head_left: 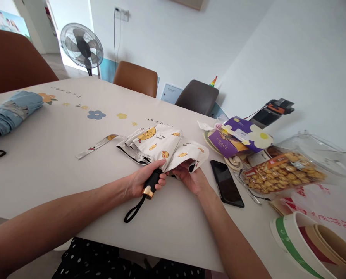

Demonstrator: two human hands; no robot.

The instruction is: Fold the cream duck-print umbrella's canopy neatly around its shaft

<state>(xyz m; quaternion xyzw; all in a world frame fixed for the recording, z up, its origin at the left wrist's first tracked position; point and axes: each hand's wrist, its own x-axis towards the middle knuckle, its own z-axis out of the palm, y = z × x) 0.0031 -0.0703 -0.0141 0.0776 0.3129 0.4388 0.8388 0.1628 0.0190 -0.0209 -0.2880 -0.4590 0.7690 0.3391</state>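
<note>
A white folding umbrella (161,143) printed with yellow ducks lies collapsed on the table, its canopy panels partly folded and loose. My left hand (149,176) is wrapped round its black handle, which ends in a gold cap with a black wrist loop (134,211). On the canopy's near right side, my right hand (191,178) has its fingers under a loose panel and seems to pinch its edge; the fingertips are partly hidden by the fabric. The umbrella's closing strap (98,145) stretches out to the left on the tabletop.
At the far left lies a folded blue umbrella (14,110). A black phone (226,183) rests right of my right hand, beside eyeglasses (250,190), a purple box (242,135), a snack container (286,170) and tape rolls (303,240). Chairs and a fan (82,46) stand beyond the table.
</note>
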